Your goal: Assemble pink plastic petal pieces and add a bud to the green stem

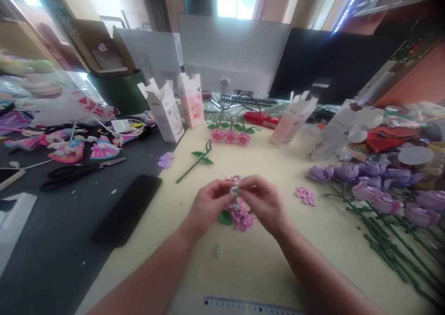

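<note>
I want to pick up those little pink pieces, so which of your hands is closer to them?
Right. The right hand is just left of the small pink pieces, not touching them; the left hand is farther left, beyond the right hand.

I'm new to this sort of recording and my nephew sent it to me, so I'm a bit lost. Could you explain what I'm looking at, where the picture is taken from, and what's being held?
There's no machine here. These are a person's own bare hands, filmed by a single camera worn on their head and looking forward and down. The left hand and right hand pinch a small pale piece between them, just above a heap of small pink pieces and a green leaf. On the cream tabletop, pink flowers lie ahead, purple flowers lie to the right, and a ruler lies at the near edge. Open boxes stand further back, in front of computer screens. Black scissors lie on the dark surface to the left.
</note>
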Demonstrator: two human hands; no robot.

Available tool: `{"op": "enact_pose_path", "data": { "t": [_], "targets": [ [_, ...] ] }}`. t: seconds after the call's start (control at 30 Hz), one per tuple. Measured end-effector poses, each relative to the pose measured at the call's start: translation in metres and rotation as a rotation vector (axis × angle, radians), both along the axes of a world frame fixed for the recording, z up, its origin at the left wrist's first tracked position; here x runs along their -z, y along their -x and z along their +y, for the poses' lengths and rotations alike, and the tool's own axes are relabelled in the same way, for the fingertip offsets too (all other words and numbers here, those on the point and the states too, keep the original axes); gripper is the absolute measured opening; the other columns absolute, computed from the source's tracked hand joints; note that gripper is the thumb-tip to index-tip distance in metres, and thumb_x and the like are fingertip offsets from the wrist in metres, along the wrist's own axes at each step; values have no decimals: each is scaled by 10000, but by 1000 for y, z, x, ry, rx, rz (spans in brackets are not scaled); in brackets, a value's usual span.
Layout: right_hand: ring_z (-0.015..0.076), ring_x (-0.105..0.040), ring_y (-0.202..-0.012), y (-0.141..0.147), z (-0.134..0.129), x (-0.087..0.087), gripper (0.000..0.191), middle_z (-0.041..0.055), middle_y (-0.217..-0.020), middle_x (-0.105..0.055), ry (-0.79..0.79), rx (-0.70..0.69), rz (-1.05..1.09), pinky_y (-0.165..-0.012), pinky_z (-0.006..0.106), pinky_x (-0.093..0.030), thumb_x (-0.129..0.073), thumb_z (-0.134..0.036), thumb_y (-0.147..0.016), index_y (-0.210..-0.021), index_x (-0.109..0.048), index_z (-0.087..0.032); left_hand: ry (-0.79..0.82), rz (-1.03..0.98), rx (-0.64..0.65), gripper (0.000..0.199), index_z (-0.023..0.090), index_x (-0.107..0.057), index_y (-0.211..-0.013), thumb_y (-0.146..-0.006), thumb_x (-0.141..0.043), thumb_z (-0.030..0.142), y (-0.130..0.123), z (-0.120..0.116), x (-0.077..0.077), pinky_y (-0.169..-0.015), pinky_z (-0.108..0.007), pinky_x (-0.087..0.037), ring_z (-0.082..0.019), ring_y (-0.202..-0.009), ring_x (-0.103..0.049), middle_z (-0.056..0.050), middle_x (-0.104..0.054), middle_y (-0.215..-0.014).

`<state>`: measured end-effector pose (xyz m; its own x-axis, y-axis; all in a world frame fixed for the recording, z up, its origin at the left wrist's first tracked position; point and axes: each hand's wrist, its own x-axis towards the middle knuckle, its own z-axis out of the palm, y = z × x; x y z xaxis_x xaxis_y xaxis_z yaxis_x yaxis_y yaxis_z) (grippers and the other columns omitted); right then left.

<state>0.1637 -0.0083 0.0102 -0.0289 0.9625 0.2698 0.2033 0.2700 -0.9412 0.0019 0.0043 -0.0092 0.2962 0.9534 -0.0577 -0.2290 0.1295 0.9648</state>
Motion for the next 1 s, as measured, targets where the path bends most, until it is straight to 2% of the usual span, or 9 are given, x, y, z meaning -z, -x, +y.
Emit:
{"op": "enact_pose_path", "data": {
  "t": [0.2,0.33,0.6,0.8,1.0],
  "targets": [
    [164,-621,-731,0,1,0,17,23,-796,-659,-13,-21,-26,-658,295,-505,-655,-209,-806,-820,-663,-203,-27,-1,3,265,176,-678,-997,-755,-747,261,0,0,0,-777,-282,-495,-174,-877,-633,-60,-706,-934],
    [170,-632,-774,-1,1,0,77,35,-840,-659,-46,-26,-63,-694,303,-510,-629,-183,-825,-866,-690,-207,-48,-21,2,240,185,-680,-993,-769,-734,249,0,-1,-1,-783,-269,-498,-167,-890,-633,-48,-705,-930],
    [174,-646,-830,-2,2,-3,147,52,-901,-663,-61,-61,-85,-736,310,-524,-612,-180,-855,-935,-728,-220,9,-21,-40,252,156,-691,-978,-758,-747,266,0,0,-2,-791,-276,-503,-165,-871,-638,-69,-721,-926],
    [178,-643,-808,-4,3,-5,133,62,-930,-661,-35,-101,-139,-704,323,-543,-654,-209,-820,-940,-712,-209,20,6,-73,263,137,-689,-968,-759,-745,287,0,0,-4,-753,-270,-513,-151,-799,-640,-60,-722,-868],
    [172,-637,-828,-6,3,-2,190,39,-895,-678,-161,-71,-291,-730,313,-528,-672,-163,-814,-986,-711,-236,4,25,-79,227,139,-694,-938,-765,-738,279,1,0,-5,-713,-249,-517,-133,-740,-644,-38,-717,-807]
  ]
}}
